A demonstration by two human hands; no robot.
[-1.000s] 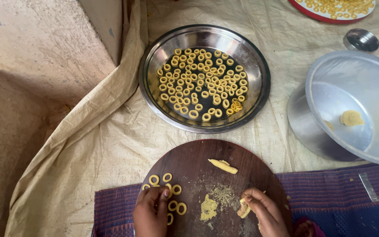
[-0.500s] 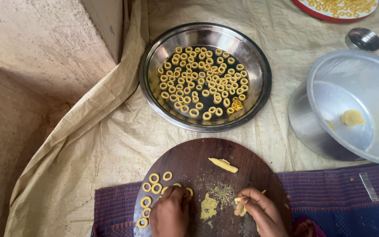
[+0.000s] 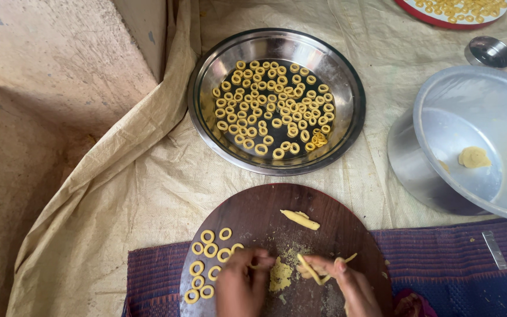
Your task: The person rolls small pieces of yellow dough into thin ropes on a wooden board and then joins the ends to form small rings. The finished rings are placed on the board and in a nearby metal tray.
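On the round dark wooden board, the left hand and right hand pinch a thin dough strip between them, small dough rings just left, a steel tray of rings beyond.

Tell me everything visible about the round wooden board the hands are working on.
The board is a round, dark brown disc that looks like wood, lying flat on a purple mat, its far edge over the beige sheet. Its near edge is cut off by the frame. On its left side lie small dough rings; a short dough stick lies near the middle, with pale crumbs below it. The left hand and right hand rest over its near part, pinching thin dough strips.
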